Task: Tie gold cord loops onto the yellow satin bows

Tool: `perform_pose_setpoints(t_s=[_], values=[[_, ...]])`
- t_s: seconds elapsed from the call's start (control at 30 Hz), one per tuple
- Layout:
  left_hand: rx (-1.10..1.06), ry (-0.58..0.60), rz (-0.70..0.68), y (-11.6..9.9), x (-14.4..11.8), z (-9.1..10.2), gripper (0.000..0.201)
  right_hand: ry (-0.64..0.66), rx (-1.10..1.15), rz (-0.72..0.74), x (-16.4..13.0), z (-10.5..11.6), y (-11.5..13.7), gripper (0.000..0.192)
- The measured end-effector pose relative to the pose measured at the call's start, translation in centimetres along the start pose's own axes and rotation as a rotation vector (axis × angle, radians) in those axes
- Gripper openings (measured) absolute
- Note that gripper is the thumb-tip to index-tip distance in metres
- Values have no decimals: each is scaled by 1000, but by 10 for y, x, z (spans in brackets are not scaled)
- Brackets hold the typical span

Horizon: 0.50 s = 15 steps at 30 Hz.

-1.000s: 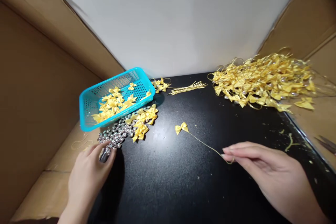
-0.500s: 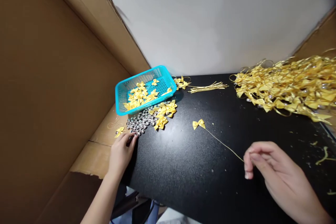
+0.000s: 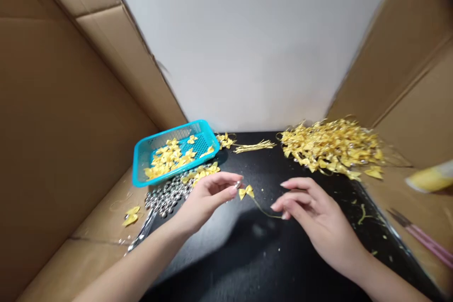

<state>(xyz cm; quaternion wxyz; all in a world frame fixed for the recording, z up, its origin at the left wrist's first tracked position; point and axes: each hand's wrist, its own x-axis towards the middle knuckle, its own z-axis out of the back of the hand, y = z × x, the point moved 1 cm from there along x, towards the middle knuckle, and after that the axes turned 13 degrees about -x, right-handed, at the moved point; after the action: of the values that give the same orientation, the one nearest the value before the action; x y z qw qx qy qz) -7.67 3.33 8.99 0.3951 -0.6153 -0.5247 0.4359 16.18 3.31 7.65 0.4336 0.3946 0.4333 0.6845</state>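
Observation:
My left hand (image 3: 208, 196) is raised over the black table (image 3: 247, 255), its fingertips pinching a small silver bead (image 3: 238, 184) right beside a yellow ribbon bow (image 3: 246, 192). A thin gold cord (image 3: 264, 211) runs from the bow to my right hand (image 3: 311, 212), which pinches the cord's other end between thumb and fingers. Both hands are close together near the table's middle.
A turquoise basket (image 3: 141, 170) with yellow bows stands at the left, silver beads (image 3: 168, 194) and loose bows (image 3: 201, 173) piled before it. A large heap of finished bows (image 3: 329, 148) lies at the back right, gold cords (image 3: 253, 146) at the back. Cardboard walls enclose both sides.
My left hand left the bead pile and came to the bow with a silver bead. My right hand moved left, slackening the cord. The camera view tilted upward.

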Motion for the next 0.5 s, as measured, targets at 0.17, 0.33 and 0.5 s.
perform_pose_setpoints(t_s=[0.17, 0.33, 0.5], values=[[-423, 219, -19, 0, 52, -54, 34, -71, 122, 91, 37, 5, 26, 19], [-596, 346, -110, -13, 73, -89, 33, -174, 195, 185, 63, 14, 44, 25], [-598, 398, -207, -28, 85, -97, 30, -201, 211, 211, 74, 16, 55, 26]])
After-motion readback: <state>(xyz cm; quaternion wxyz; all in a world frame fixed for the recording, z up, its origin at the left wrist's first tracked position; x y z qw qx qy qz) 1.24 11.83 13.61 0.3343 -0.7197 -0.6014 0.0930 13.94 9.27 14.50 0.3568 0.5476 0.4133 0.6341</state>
